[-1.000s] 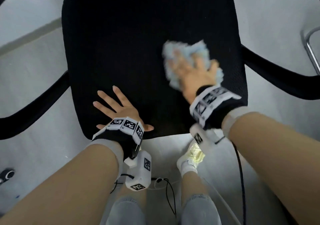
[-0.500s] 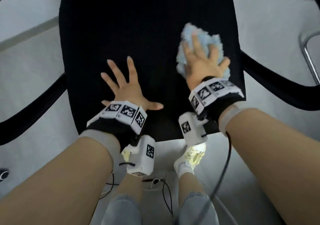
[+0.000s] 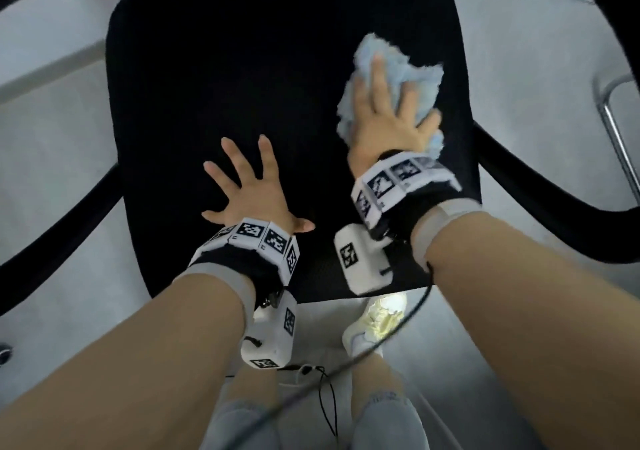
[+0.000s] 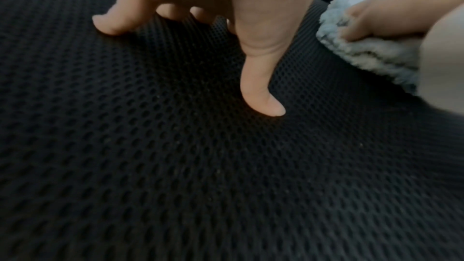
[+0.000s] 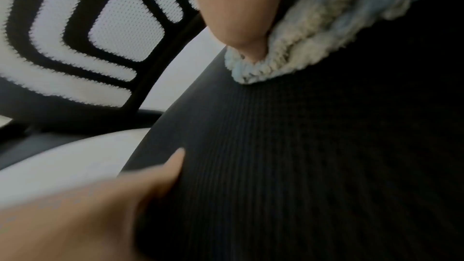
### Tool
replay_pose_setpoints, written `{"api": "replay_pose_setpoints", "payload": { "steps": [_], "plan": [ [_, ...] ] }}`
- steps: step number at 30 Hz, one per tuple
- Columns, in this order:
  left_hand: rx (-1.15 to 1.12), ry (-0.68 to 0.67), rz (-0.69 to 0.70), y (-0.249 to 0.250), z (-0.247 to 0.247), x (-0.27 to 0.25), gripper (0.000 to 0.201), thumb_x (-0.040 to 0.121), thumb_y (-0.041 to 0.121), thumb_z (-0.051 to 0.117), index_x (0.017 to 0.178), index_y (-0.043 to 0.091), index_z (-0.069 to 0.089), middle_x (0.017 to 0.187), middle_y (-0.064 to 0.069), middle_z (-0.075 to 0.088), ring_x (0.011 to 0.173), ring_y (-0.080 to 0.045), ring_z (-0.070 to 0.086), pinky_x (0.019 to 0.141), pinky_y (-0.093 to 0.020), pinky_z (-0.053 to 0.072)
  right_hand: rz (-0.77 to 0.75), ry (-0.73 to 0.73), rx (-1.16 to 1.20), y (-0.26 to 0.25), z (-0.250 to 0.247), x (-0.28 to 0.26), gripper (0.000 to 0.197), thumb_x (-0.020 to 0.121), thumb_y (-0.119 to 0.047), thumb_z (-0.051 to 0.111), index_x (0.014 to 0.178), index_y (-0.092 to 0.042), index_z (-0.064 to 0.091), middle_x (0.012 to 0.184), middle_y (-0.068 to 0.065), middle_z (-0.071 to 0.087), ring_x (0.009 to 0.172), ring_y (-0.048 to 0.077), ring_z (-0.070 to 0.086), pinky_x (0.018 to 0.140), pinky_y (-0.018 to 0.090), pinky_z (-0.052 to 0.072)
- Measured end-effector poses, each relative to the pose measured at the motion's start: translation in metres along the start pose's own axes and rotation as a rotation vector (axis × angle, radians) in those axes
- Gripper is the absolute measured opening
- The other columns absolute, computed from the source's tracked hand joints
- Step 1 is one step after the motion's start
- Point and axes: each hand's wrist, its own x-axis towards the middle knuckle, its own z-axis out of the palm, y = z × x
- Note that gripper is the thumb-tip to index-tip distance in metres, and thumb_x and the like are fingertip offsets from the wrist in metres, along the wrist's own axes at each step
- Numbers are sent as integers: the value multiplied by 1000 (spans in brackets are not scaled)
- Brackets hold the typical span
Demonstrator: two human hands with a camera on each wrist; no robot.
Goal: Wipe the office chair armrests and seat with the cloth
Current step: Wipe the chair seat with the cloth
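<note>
The black mesh seat [image 3: 225,86] of the office chair fills the head view. My right hand [image 3: 384,120] lies flat on a fluffy light-blue cloth [image 3: 412,68] at the seat's right side, with spread fingers pressing it down. The right wrist view shows the thumb [image 5: 238,17] pushed into the cloth [image 5: 314,47]. My left hand [image 3: 249,179] rests open on the seat's front middle with its fingers splayed. Its thumb [image 4: 258,86] touches the mesh [image 4: 175,166], and the cloth [image 4: 371,55] lies to its right. The black armrests curve out at the left [image 3: 59,235] and right [image 3: 554,190].
The chair's mesh backrest [image 5: 100,27] rises behind the seat. A chrome chair frame [image 3: 613,131] stands on the grey floor at the right. My legs and a pale shoe [image 3: 377,321] are at the seat's front edge, with a cable [image 3: 398,332] hanging across them.
My right hand has slid the cloth from the seat's middle toward its right rear. My left hand has moved forward on the seat, still flat.
</note>
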Motion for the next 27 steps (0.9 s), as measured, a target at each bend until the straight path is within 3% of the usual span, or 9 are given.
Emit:
{"api": "replay_pose_setpoints", "payload": {
  "steps": [3,5,9,11,14,18,24,27],
  "plan": [
    [4,4,-10,1,1,1,134,60,44,81,139,34,-27,146,-9,-41,137,-41,-28,99,-75,20,-317,-88,-117,-19,11,-33,74,86,-22,46,145,-31,3,156,-6,-11,140,29,3,109,55,10],
    [-3,0,-24,2,1,1,135,60,43,81,138,33,-29,145,-10,-43,136,-41,-29,99,-75,19,-380,-78,-129,-9,14,-34,72,89,-25,43,145,-32,-2,155,-9,-16,140,27,3,109,54,7],
    [11,40,-30,8,8,4,136,59,44,80,139,31,-30,146,-13,-40,136,-44,-27,98,-75,19,-147,77,-78,2,-2,26,66,91,-25,39,145,-34,1,157,-9,-6,139,27,11,107,55,13],
    [21,52,-31,7,11,7,137,57,47,80,138,30,-30,146,-14,-40,136,-44,-27,98,-74,19,-64,78,-27,-5,-11,48,67,91,-25,41,145,-34,3,156,-10,-4,139,26,11,107,55,13],
    [16,43,-20,5,10,8,137,58,47,79,138,30,-31,145,-14,-42,135,-44,-29,98,-75,16,5,65,23,-12,-6,30,71,90,-17,42,145,-31,0,157,-7,-6,140,26,7,108,56,9],
    [-13,19,-19,4,10,7,137,61,44,79,136,31,-34,142,-14,-46,133,-44,-33,98,-75,13,0,82,-5,-4,17,-24,64,93,-24,38,146,-30,2,157,-7,-5,138,25,10,106,54,10],
    [-19,25,-19,5,12,9,139,58,45,80,135,32,-35,141,-13,-46,133,-44,-34,97,-76,12,29,82,-3,-6,-3,35,67,91,-25,43,145,-32,4,157,-7,-3,138,26,11,107,55,13],
    [-4,8,-16,4,10,8,137,61,46,79,134,30,-37,140,-15,-47,132,-45,-34,98,-75,12,51,79,25,-8,-1,19,62,95,-27,35,145,-31,-1,157,-7,-5,139,26,7,108,56,11]
  ]
}}
